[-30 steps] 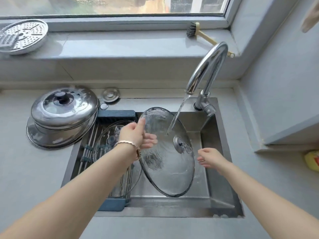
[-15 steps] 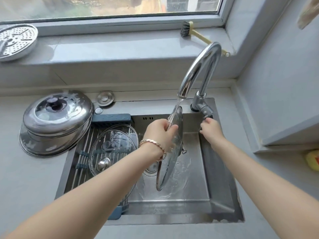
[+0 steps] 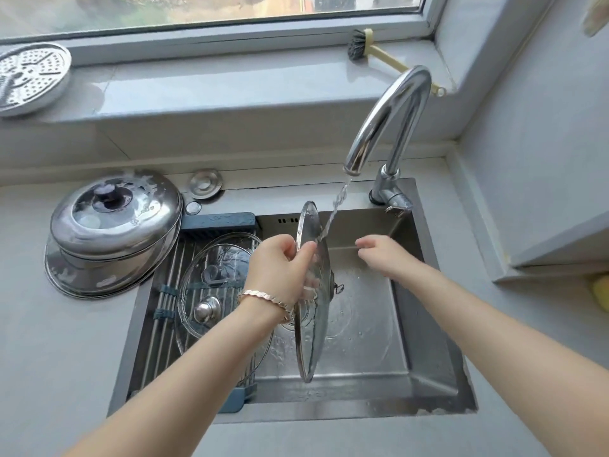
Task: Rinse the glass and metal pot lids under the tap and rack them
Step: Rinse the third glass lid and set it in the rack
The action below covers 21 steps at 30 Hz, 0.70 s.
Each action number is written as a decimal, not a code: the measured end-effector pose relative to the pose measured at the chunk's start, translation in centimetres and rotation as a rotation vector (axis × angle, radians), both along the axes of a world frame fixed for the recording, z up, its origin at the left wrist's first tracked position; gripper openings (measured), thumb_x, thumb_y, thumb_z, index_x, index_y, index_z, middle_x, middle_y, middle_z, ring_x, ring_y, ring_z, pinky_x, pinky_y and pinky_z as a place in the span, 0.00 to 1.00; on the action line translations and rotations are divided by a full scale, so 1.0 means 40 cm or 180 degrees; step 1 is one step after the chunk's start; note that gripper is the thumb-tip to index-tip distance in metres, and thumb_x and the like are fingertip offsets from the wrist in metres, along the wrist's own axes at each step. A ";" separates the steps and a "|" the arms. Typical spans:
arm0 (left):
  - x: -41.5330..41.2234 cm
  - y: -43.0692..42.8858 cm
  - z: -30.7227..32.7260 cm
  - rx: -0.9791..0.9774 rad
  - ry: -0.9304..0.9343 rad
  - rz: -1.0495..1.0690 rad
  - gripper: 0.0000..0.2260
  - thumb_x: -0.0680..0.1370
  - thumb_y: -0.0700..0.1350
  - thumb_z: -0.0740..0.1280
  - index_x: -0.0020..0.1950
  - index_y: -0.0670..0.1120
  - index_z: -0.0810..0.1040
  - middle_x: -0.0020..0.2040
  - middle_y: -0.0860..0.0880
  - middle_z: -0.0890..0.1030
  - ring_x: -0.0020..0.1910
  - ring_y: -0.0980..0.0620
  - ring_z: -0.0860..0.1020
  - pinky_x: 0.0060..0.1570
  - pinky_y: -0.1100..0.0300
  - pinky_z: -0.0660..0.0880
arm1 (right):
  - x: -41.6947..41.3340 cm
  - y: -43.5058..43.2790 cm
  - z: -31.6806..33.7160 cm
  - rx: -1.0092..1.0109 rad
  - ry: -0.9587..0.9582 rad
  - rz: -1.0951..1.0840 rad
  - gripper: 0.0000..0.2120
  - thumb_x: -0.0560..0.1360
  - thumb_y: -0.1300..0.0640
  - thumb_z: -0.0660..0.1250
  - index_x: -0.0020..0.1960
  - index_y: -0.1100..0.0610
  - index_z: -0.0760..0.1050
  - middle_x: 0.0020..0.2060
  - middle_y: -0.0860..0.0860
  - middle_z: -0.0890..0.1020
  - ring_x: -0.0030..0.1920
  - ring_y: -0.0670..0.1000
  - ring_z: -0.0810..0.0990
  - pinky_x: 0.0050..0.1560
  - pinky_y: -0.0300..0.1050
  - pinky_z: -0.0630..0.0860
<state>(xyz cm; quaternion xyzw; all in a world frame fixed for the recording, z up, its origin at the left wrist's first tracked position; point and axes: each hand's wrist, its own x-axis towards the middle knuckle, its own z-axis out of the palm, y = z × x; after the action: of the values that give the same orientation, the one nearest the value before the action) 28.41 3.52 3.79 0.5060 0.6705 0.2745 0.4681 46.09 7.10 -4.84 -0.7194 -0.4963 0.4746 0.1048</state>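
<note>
My left hand (image 3: pixel 280 265) grips a glass pot lid (image 3: pixel 311 324) by its metal rim and holds it edge-on, nearly upright, over the sink (image 3: pixel 428 324). Water runs from the chrome tap (image 3: pixel 389 120) onto the lid's upper right side. My right hand (image 3: pixel 385 255) hovers to the right of the lid with loosely curled fingers, holding nothing. A second glass lid (image 3: pixel 214 275) with a metal knob lies on the roll-up rack (image 3: pixel 164 308) across the sink's left side. Two domed metal lids (image 3: pixel 112 222) sit stacked on the counter at left.
A small round sink strainer (image 3: pixel 206 183) lies behind the sink. A perforated steamer plate (image 3: pixel 31 77) and a dish brush (image 3: pixel 359 44) rest on the window sill. A yellow object (image 3: pixel 601 291) shows at the right edge under a cabinet.
My right hand has come off the tap handle and moved down beside the lid. The stream now runs onto the lid, which my left hand still holds edge-on, turned from its earlier face-on position.
</note>
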 end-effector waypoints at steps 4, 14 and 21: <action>-0.025 -0.017 0.004 0.0080 -0.0033 0.0072 0.19 0.76 0.42 0.66 0.30 0.45 0.59 0.43 0.31 0.80 0.28 0.44 0.82 0.21 0.59 0.74 | -0.093 -0.127 -0.012 -0.0164 0.0431 0.0518 0.18 0.80 0.56 0.55 0.68 0.60 0.67 0.64 0.54 0.74 0.64 0.51 0.72 0.62 0.41 0.66; -0.068 -0.066 0.063 0.0266 0.0118 -0.0029 0.17 0.76 0.44 0.65 0.32 0.43 0.62 0.47 0.30 0.79 0.27 0.51 0.82 0.29 0.40 0.76 | -0.175 -0.205 0.013 0.0097 0.1242 -0.0525 0.17 0.77 0.63 0.51 0.30 0.57 0.65 0.29 0.52 0.71 0.34 0.52 0.72 0.43 0.46 0.72; -0.142 -0.071 0.087 0.0715 0.0437 0.0096 0.16 0.77 0.54 0.61 0.34 0.46 0.77 0.38 0.46 0.83 0.41 0.47 0.82 0.43 0.43 0.79 | -0.167 -0.201 0.053 0.0345 0.1983 -0.1084 0.19 0.75 0.70 0.52 0.27 0.59 0.65 0.20 0.47 0.72 0.31 0.48 0.72 0.41 0.40 0.72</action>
<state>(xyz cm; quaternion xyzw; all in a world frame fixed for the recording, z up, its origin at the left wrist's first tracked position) 22.73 0.66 7.29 0.5626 0.6736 0.3195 0.3573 39.41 -0.93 -2.73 -0.6060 -0.3380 0.6198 0.3667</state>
